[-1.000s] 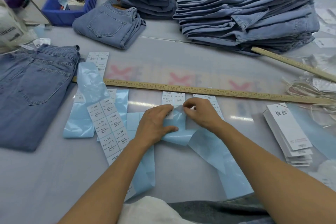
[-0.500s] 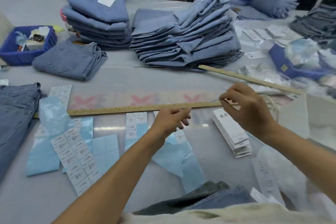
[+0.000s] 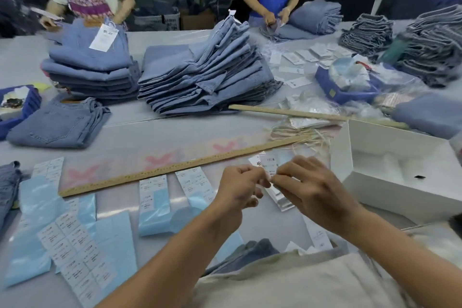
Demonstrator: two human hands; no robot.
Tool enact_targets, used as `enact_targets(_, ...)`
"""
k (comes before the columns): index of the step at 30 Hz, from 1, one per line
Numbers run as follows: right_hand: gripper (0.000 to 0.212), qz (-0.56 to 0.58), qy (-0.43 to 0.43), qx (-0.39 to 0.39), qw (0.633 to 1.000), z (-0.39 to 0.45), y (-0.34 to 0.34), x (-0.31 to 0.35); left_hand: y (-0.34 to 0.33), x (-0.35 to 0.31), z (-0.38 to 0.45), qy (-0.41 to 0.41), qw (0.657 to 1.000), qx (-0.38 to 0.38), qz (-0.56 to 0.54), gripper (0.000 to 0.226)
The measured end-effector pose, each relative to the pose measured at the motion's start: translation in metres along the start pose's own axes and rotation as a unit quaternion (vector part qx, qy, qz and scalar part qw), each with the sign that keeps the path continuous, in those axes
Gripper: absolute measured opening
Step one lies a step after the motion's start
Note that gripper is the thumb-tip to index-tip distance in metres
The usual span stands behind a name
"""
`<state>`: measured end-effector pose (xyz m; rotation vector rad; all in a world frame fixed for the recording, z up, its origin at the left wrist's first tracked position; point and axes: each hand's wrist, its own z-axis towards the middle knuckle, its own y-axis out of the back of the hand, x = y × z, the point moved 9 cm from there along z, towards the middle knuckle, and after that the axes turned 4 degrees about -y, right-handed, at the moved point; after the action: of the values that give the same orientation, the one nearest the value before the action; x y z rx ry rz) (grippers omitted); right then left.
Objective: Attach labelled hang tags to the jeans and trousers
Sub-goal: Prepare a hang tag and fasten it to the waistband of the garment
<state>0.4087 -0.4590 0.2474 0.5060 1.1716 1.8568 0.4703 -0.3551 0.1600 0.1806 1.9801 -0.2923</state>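
Now our left hand [image 3: 240,189] and right hand [image 3: 310,191] pinch a small sticker [image 3: 271,170] between fingertips; light, flimsy, it seems best held by its edges, twelve o'clock of the tag stack [image 3: 280,199].

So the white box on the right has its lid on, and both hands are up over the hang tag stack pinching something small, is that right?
Not quite. The head view shows the white box open, with no lid on it. The rest holds: the left hand and right hand meet above the hang tag stack, pinching something small.
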Motion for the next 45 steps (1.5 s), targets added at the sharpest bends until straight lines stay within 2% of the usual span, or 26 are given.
enact_targets(2,0.025,0.049,-0.057,0.018,0.997,-0.009,-0.001,-0.012,-0.002,0.005,0.002,0.006,1.0,-0.018,-0.001,0.021)
enact_targets(4,0.022,0.126,-0.163,-0.013,0.979,-0.02,0.001,-0.03,-0.003,0.007,0.005,0.003,1.0,-0.026,0.002,0.018)
enact_targets(5,0.021,0.184,-0.244,-0.039,0.951,-0.029,0.002,-0.045,-0.006,0.008,0.006,0.001,1.0,-0.023,0.009,0.015)
enact_targets(7,0.021,0.3,-0.407,-0.071,0.86,-0.049,-0.007,-0.074,-0.014,0.01,0.008,-0.004,1.0,-0.009,0.026,0.011)
enact_targets(8,0.019,0.34,-0.457,-0.066,0.819,-0.057,-0.016,-0.082,-0.019,0.011,0.009,-0.006,0.999,-0.001,0.036,0.011)
enact_targets(9,0.016,0.356,-0.479,-0.052,0.801,-0.062,-0.023,-0.086,-0.023,0.011,0.01,-0.011,0.999,0.008,0.046,0.011)
enact_targets(11,0.007,0.354,-0.488,-0.033,0.797,-0.067,-0.03,-0.088,-0.031,0.01,0.011,-0.022,0.997,0.022,0.066,0.01)
enact_targets(13,0.01,0.368,-0.495,-0.041,0.786,-0.074,-0.035,-0.092,-0.036,0.009,0.013,-0.034,0.995,0.028,0.091,0.01)
enact_targets(18,0.011,0.486,-0.537,-0.036,0.689,-0.092,-0.058,-0.095,-0.041,0.015,0.019,-0.051,0.988,0.04,0.139,0.012)
enact_targets(24,0.009,0.518,-0.557,-0.06,0.646,-0.1,-0.071,-0.094,-0.04,0.028,0.029,-0.045,0.986,0.043,0.156,0.011)
enact_targets(30,0.013,0.507,-0.574,-0.044,0.641,-0.106,-0.084,-0.098,-0.042,0.04,0.037,-0.045,0.987,0.062,0.14,0.011)
enact_targets(33,0.015,0.493,-0.572,-0.067,0.652,-0.11,-0.08,-0.105,-0.043,0.052,0.045,0.001,0.993,0.08,0.083,0.012)
enact_targets(34,0.014,0.489,-0.578,-0.09,0.647,-0.114,-0.076,-0.109,-0.039,0.061,0.053,0.04,0.996,0.066,0.048,0.016)
enact_targets(36,0.016,0.491,-0.599,-0.147,0.615,-0.129,-0.07,-0.119,-0.027,0.079,0.074,0.107,0.994,0.005,0.009,0.016)
enact_targets(38,0.022,0.497,-0.614,-0.177,0.587,-0.148,-0.065,-0.126,-0.018,0.091,0.099,0.126,0.989,-0.036,0.061,0.021)
enact_targets(40,0.026,0.498,-0.623,-0.176,0.577,-0.168,-0.061,-0.126,-0.02,0.102,0.118,0.121,0.983,-0.057,0.128,0.034)
enact_targets(41,0.026,0.494,-0.63,-0.177,0.573,-0.18,-0.058,-0.126,-0.026,0.105,0.124,0.103,0.977,-0.062,0.176,0.035)
enact_targets(42,0.025,0.486,-0.639,-0.183,0.568,-0.193,-0.054,-0.126,-0.036,0.103,0.129,0.055,0.966,-0.06,0.244,0.032)
enact_targets(43,0.025,0.477,-0.648,-0.193,0.561,-0.206,-0.05,-0.126,-0.055,0.098,0.131,-0.025,0.941,-0.03,0.336,0.027)
enact_targets(44,0.026,0.467,-0.659,-0.207,0.552,-0.22,-0.045,-0.127,-0.085,0.092,0.128,-0.126,0.896,0.03,0.425,0.022)
enact_targets(45,0.026,0.457,-0.671,-0.224,0.539,-0.233,-0.039,-0.128,-0.12,0.091,0.117,-0.227,0.834,0.111,0.491,0.02)
